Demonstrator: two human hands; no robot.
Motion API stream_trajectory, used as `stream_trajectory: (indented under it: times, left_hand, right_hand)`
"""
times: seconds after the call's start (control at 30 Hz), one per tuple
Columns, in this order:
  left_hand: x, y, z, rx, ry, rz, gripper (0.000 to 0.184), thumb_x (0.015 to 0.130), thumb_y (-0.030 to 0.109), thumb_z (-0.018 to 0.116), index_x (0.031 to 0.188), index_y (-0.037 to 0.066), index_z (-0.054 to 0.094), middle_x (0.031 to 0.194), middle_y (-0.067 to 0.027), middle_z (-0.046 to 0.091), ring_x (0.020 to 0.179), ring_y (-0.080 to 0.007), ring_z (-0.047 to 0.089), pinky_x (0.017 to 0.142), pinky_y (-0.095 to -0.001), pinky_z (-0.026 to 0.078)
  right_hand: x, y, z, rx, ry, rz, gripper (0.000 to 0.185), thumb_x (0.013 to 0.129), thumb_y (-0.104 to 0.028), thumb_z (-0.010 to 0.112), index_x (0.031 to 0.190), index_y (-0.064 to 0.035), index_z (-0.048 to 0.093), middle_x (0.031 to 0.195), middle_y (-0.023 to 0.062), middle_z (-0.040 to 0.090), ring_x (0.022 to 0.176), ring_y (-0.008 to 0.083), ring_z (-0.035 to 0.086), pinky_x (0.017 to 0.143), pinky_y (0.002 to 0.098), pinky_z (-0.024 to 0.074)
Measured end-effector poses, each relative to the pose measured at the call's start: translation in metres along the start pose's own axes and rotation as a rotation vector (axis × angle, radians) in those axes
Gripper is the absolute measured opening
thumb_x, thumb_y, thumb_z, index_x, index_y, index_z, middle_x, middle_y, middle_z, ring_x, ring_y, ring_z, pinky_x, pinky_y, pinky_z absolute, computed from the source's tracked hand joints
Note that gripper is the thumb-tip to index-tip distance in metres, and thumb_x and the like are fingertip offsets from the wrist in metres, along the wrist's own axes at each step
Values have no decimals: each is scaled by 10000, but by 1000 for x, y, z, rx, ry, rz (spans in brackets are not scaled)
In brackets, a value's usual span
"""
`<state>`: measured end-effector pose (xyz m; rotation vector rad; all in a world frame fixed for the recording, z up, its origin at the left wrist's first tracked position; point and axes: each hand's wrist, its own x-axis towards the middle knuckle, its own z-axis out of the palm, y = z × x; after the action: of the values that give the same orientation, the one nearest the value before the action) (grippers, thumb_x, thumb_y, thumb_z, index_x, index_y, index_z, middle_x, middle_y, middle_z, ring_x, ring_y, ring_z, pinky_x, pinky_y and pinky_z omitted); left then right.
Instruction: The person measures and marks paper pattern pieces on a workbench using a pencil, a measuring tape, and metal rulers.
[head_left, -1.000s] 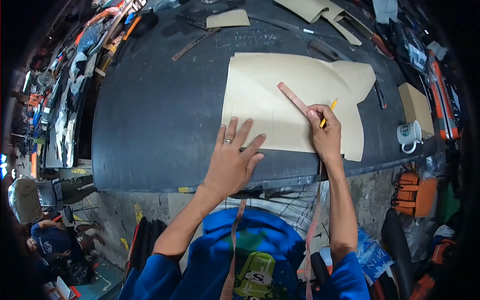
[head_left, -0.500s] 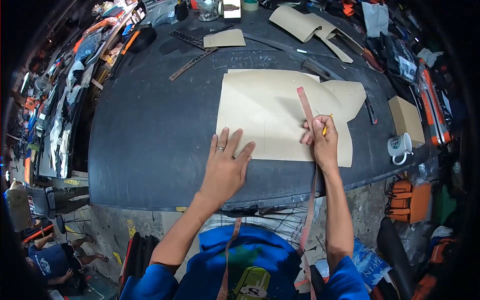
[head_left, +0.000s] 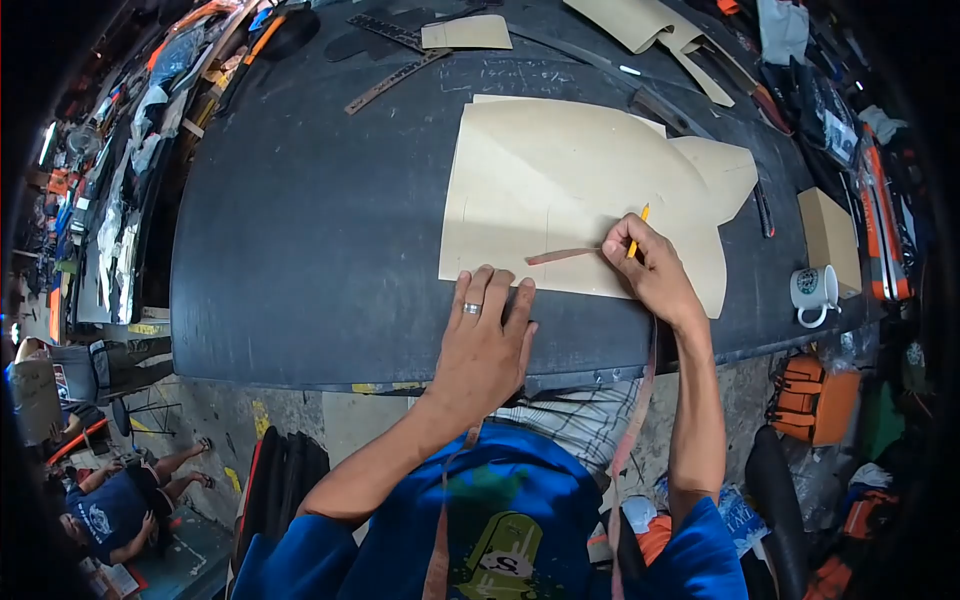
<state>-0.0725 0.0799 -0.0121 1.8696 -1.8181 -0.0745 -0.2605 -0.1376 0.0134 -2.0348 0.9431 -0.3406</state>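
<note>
A large sheet of tan pattern paper [head_left: 590, 180] lies on the dark tabletop, with faint pencil lines drawn near its lower left. My left hand [head_left: 488, 335] rests flat at the sheet's near edge, fingers stretched out, a ring on one of them. Over the lower right of the paper, my right hand [head_left: 650, 265] is closed on a faded red tape measure [head_left: 565, 256] and also holds a yellow pencil [head_left: 639, 230]. The tape's end points left, close to my left fingertips. Its other length drops past the table edge to my lap and runs up my shirt.
Metal rulers [head_left: 395, 80] and a small tan paper piece [head_left: 467, 33] lie at the back. Rolled paper [head_left: 640, 25] sits far right. A white mug [head_left: 814, 293] and cardboard box [head_left: 830, 235] stand right. Another person [head_left: 115, 515] is low on the left.
My right hand has lowered the tape's end from upright to nearly flat, pointing left. My left hand stays on the sheet's near edge, now farther right along it. The view has shifted downward.
</note>
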Motion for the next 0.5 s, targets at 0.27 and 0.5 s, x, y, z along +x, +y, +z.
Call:
stream_trajectory:
  times: [0.27,0.5]
  left_hand:
    - [-2,-2,-2,11,-4,26,533,1039,141,738,1507,-81,611,1437,-267,547,1431,-501,552,1343,-642,374]
    - [-5,-5,1,29,20,53,528,1043,143,741,1504,-81,615,1405,-265,555,1413,-499,568,1340,-642,381]
  right_hand:
    - [-21,-34,16,3,38,92,142,1132,-140,717,1033,-63,651,878,22,633,778,154,512,748,326,446]
    - [-29,-32,26,53,100,107,112,1097,-103,750,1061,-33,671,861,32,648,779,154,541,747,317,458]
